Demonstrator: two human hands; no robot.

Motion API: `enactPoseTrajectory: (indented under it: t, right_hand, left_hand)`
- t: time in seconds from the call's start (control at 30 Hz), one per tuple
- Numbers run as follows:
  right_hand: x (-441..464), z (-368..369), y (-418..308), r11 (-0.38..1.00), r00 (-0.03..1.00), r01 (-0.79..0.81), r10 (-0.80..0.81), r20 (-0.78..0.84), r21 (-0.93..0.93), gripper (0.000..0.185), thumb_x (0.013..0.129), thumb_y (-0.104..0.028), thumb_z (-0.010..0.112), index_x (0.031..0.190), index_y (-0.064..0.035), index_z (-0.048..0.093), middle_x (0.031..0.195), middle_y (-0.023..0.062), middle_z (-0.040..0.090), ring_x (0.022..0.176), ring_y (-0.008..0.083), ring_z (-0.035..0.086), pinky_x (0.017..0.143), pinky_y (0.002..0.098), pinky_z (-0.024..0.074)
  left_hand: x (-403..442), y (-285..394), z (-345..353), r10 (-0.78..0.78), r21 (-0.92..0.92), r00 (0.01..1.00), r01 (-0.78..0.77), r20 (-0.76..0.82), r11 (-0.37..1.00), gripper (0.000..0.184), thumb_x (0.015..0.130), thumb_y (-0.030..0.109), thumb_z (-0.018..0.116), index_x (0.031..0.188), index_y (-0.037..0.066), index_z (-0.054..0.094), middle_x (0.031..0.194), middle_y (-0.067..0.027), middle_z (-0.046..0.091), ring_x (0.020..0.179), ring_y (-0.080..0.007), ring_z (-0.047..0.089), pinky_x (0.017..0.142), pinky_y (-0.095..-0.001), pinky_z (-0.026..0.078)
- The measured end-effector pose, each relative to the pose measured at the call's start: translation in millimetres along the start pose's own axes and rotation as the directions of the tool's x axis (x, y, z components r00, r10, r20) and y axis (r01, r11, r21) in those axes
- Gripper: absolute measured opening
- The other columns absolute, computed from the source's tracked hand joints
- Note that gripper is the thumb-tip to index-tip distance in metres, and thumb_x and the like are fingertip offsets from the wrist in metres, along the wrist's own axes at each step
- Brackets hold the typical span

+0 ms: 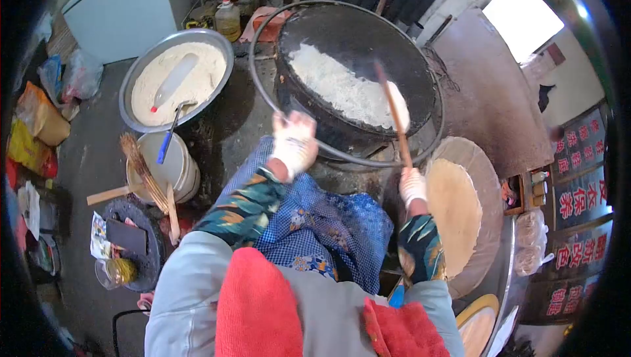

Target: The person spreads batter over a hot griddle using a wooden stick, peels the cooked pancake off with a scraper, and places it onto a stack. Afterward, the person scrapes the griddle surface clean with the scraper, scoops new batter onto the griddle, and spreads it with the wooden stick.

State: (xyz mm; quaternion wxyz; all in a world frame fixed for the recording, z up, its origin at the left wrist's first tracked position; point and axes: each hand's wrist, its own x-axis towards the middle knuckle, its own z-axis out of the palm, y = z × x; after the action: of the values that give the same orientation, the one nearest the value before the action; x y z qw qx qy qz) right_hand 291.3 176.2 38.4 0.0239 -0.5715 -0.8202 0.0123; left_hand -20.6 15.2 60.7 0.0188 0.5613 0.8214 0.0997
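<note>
My left hand (295, 141), in a white glove, is closed at the near left part of a large metal ring (264, 94) that runs around the round black griddle (355, 35). My right hand (413, 187), also gloved, grips the lower end of a long wooden stick (392, 104), which slants up over the griddle's right side. A pale, flat piece (401, 106) shows beside the stick; whether it is a blade or batter I cannot tell. Whitish batter (338, 88) lies in an uneven band across the griddle's near left half.
Left of the griddle stands a metal basin (223, 48) of pale batter with a scoop. Nearer is a white bucket (187, 166) with a brush (141, 166) across it. At right, thin round flatbread (453, 216) lies on a round board (486, 252). An oil jug (227, 21) stands behind.
</note>
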Motion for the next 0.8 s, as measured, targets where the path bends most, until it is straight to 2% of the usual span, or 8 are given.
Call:
enactPoseTrajectory:
  t: [0.03, 0.13, 0.23, 0.3, 0.43, 0.5, 0.63, 0.8]
  right_hand:
    - [16.6, 15.5, 18.1, 0.995, 0.992, -0.091, 0.094, -0.080, 0.030, 0.032, 0.096, -0.037, 0.047, 0.093, -0.0069, 0.055, 0.081, 0.0257, 0.065, 0.078, 0.0463, 0.064, 0.072, 0.0548, 0.0503]
    - [16.4, 3.6, 2.1, 1.000, 0.997, -0.017, 0.016, -0.082, -0.009, 0.033, 0.096, -0.038, 0.047, 0.094, -0.0057, 0.054, 0.080, 0.0270, 0.065, 0.078, 0.0470, 0.064, 0.073, 0.0555, 0.0496]
    - [15.2, 15.5, 0.7, 0.996, 1.000, 0.009, -0.010, -0.014, -0.094, 0.036, 0.097, -0.040, 0.045, 0.096, -0.0044, 0.053, 0.085, 0.0291, 0.065, 0.083, 0.0478, 0.063, 0.075, 0.0560, 0.0488]
    - [28.1, 13.3, 15.9, 0.992, 0.988, -0.126, 0.123, -0.090, -0.023, 0.037, 0.097, -0.039, 0.046, 0.090, -0.0040, 0.058, 0.085, 0.0284, 0.065, 0.084, 0.0467, 0.063, 0.076, 0.0563, 0.0493]
    - [26.8, -4.1, -8.7, 1.000, 0.999, -0.030, 0.031, -0.017, 0.005, 0.036, 0.097, -0.041, 0.045, 0.095, -0.0061, 0.054, 0.082, 0.0270, 0.065, 0.082, 0.0474, 0.063, 0.074, 0.0559, 0.0485]
    - [6.1, 2.0, -24.0, 0.986, 0.992, 0.125, -0.122, 0.037, -0.109, 0.036, 0.097, -0.041, 0.044, 0.093, -0.0066, 0.054, 0.082, 0.0269, 0.065, 0.081, 0.0482, 0.062, 0.074, 0.0553, 0.0493]
    - [35.9, 12.7, 17.9, 0.994, 0.994, -0.113, 0.113, -0.005, -0.014, 0.044, 0.098, -0.040, 0.041, 0.091, -0.0014, 0.060, 0.088, 0.0294, 0.065, 0.085, 0.0474, 0.063, 0.077, 0.0559, 0.0496]
    - [24.3, 3.8, -15.4, 0.998, 1.000, -0.003, 0.004, 0.016, -0.065, 0.041, 0.098, -0.041, 0.042, 0.092, -0.0037, 0.059, 0.089, 0.0284, 0.065, 0.085, 0.0474, 0.063, 0.077, 0.0541, 0.0498]
  left_hand:
    - [-5.4, 19.0, 6.2, 0.074, -0.013, 0.993, -0.073, 0.089, 0.997, 0.056, 0.077, 0.031, 0.062, 0.126, 0.004, 0.055, 0.133, -0.0134, 0.052, 0.133, -0.0294, 0.038, 0.112, -0.0621, 0.014]
    - [-30.1, 42.6, 58.8, 0.227, 0.054, 0.953, -0.221, -0.202, 0.974, 0.050, 0.082, 0.025, 0.055, 0.125, -0.001, 0.056, 0.131, -0.0158, 0.054, 0.132, -0.0312, 0.041, 0.113, -0.0617, 0.015]
    - [-29.2, 27.0, 74.5, 0.241, 0.143, 0.927, -0.207, -0.288, 0.968, 0.049, 0.083, 0.022, 0.053, 0.125, -0.003, 0.056, 0.133, -0.0159, 0.054, 0.133, -0.0319, 0.041, 0.112, -0.0619, 0.017]
    - [-32.2, 15.5, 66.9, 0.265, 0.133, 0.927, -0.237, -0.266, 0.962, 0.048, 0.084, 0.019, 0.052, 0.127, -0.001, 0.055, 0.135, -0.0155, 0.052, 0.134, -0.0317, 0.040, 0.112, -0.0616, 0.018]
    - [-25.9, 1.5, 61.2, 0.240, 0.177, 0.943, -0.202, -0.232, 0.963, 0.050, 0.084, 0.024, 0.054, 0.129, 0.001, 0.054, 0.137, -0.0149, 0.051, 0.133, -0.0309, 0.041, 0.113, -0.0622, 0.015]
    - [-22.9, -2.1, 62.3, 0.190, 0.169, 0.961, -0.157, -0.201, 0.973, 0.051, 0.083, 0.025, 0.056, 0.128, 0.001, 0.054, 0.137, -0.0146, 0.051, 0.133, -0.0307, 0.041, 0.113, -0.0623, 0.015]
    - [-18.8, -15.3, 52.7, 0.148, 0.187, 0.975, -0.116, -0.166, 0.976, 0.052, 0.086, 0.029, 0.054, 0.130, 0.002, 0.052, 0.139, -0.0136, 0.049, 0.135, -0.0300, 0.038, 0.113, -0.0624, 0.010]
    - [-4.8, -31.2, 47.7, 0.078, 0.195, 0.985, -0.048, -0.152, 0.980, 0.051, 0.086, 0.032, 0.055, 0.127, 0.001, 0.054, 0.137, -0.0145, 0.051, 0.134, -0.0310, 0.040, 0.113, -0.0631, 0.010]
